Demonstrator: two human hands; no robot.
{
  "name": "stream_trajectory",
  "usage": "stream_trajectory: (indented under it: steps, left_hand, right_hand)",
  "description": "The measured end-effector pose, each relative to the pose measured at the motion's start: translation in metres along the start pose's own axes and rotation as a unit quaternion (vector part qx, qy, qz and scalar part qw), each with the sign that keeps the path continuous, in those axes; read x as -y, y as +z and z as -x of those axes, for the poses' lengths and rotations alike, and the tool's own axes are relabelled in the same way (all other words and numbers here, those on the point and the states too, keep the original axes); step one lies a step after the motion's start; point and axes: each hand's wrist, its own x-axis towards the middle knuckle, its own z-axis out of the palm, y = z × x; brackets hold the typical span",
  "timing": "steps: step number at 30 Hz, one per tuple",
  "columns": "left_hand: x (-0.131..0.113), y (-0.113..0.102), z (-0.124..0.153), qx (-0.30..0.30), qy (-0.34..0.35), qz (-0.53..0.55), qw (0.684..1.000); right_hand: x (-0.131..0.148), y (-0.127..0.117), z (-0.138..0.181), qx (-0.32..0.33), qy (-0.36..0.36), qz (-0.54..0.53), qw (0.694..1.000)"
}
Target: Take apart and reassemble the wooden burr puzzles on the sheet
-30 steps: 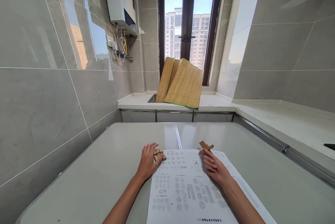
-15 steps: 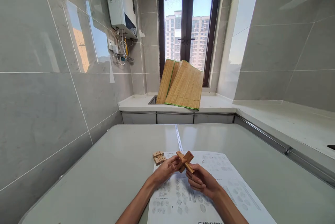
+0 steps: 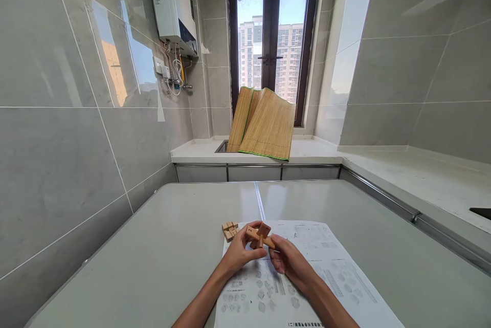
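Note:
Several notched wooden puzzle pieces, fitted across one another into a cross-shaped wooden puzzle [image 3: 261, 235], are held up over a printed sheet [image 3: 307, 277]. My left hand [image 3: 242, 251] grips the puzzle from the left, fingers behind it and thumb below. On the right, my right hand [image 3: 286, 256] pinches the end of one bar that sticks out toward it. Beyond my left hand lies a small group of notched wooden blocks [image 3: 229, 231], touching or close to the sheet's upper left corner. The fingers partly hide the joint between the pieces.
The sheet carries printed diagrams and lies on a pale table [image 3: 134, 266] with a seam [image 3: 260, 200] down its middle. Past the table, a white counter [image 3: 314, 150] holds a folded bamboo mat [image 3: 268, 126] before a window. A water heater [image 3: 172, 5] hangs at left.
The puzzle has turned and shifted slightly left, so its bars point differently. My left hand has moved its grip around it, thumb now underneath. The view has swung a little.

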Motion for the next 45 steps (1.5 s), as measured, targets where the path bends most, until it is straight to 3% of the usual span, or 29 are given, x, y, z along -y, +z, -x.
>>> stream_trajectory:
  steps: [5, 9, 13, 27, 34, 45]
  left_hand:
    - [-0.001, 0.003, 0.003, -0.031, 0.009, -0.066, 0.997]
    - [-0.006, 0.005, 0.005, -0.062, -0.002, -0.108, 0.992]
    - [-0.013, 0.009, 0.007, -0.060, 0.001, -0.141, 0.988]
    - [-0.017, 0.006, 0.011, -0.042, 0.042, -0.259, 0.964]
    - [-0.020, 0.009, 0.011, -0.050, 0.057, -0.267, 0.961]
    - [-0.024, 0.007, 0.013, -0.042, 0.073, -0.287, 0.954]
  right_hand:
    - [-0.002, 0.000, 0.000, -0.052, -0.094, 0.113, 0.988]
    - [0.000, -0.002, 0.001, -0.110, -0.192, 0.219, 0.950]
    - [0.004, -0.001, 0.004, -0.110, -0.249, 0.302, 0.914]
    - [0.000, 0.003, 0.011, -0.092, -0.253, 0.390, 0.880]
    - [-0.002, 0.001, 0.008, -0.132, -0.262, 0.408, 0.864]
    - [0.005, 0.002, 0.011, -0.099, -0.244, 0.372, 0.890]
